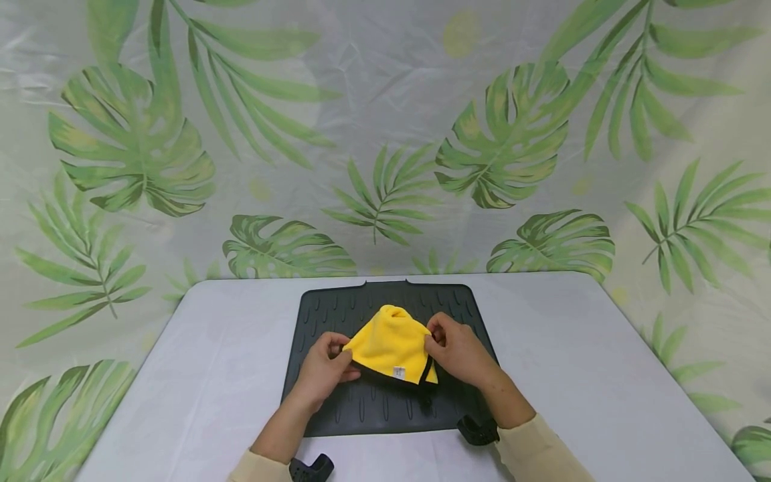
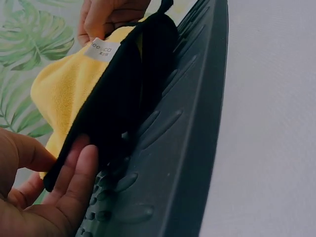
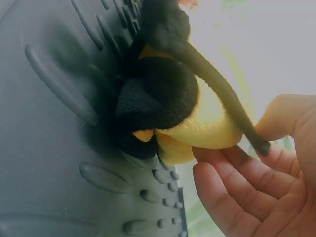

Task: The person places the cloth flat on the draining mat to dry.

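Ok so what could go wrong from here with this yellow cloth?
The left hand and right hand pinch the yellow cloth only near its edges, so a corner might slip free. Its black underside looks curled in the right wrist view, so it could settle creased on the black ridged mat.

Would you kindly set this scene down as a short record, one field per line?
Cloth: yellow, black-edged, peaked in the middle
Label: white, on the yellow face near the black edge
Left hand: pinches one corner of the cloth
Right hand: pinches its opposite side
Mat: black, ridged, beneath the cloth
Table: white
Backdrop: leaf-printed
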### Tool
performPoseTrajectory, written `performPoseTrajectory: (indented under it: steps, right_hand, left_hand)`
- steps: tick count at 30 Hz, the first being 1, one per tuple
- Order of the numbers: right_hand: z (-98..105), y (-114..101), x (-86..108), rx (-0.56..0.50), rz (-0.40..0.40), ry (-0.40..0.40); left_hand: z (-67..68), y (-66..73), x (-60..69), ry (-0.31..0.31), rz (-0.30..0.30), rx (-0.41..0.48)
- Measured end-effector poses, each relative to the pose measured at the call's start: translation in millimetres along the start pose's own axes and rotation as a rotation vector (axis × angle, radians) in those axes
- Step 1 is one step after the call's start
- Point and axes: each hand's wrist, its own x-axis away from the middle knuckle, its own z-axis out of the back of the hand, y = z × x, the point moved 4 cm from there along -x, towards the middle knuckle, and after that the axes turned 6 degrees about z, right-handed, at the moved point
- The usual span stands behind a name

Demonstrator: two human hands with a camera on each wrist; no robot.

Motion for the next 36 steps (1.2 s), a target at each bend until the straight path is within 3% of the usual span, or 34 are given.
performPoseTrajectory:
  steps: [5, 9, 14, 18, 21, 23, 28, 31, 36]
  right_hand:
    - [0, -1, 1.1, -0.039, 0.016, 0.011]
    - [-2, -3, 1.3, -0.051, 0.052, 0.037]
    - [-7, -7, 2.0, -0.123, 0.066, 0.026]
    - [-14, -8, 2.8, -0.258, 0.038, -0.05]
    - [-18, -10, 3.6, -0.277, 0.062, -0.117]
    - [-20, -11, 4.2, -0.271, 0.089, -0.172]
    - [-26, -12, 5.8, -0.239, 0.121, -0.292]
    - [-27, -13, 5.9, -0.177, 0.13, -0.302]
    - [-26, -13, 5.6, -0.105, 0.138, -0.277]
  left_hand:
    - [1.0, 4.3, 2.1, 0.032, 0.002, 0.026]
    - [-0.7, 6.8, 2.9, 0.004, -0.001, 0.086]
    - [-7.2, 10.5, 5.2, -0.174, -0.033, 0.096]
    - [-16.0, 12.6, 10.5, -0.348, -0.047, 0.056]
    - [-22.1, 12.8, 13.7, -0.418, -0.036, 0.035]
    - [-24.2, 13.3, 15.3, -0.414, -0.032, 0.006]
    - [-23.3, 13.3, 15.7, -0.292, -0.065, -0.105]
    - [-21.9, 11.7, 14.4, -0.259, -0.08, -0.129]
    - [-17.9, 11.4, 11.4, -0.271, -0.085, -0.129]
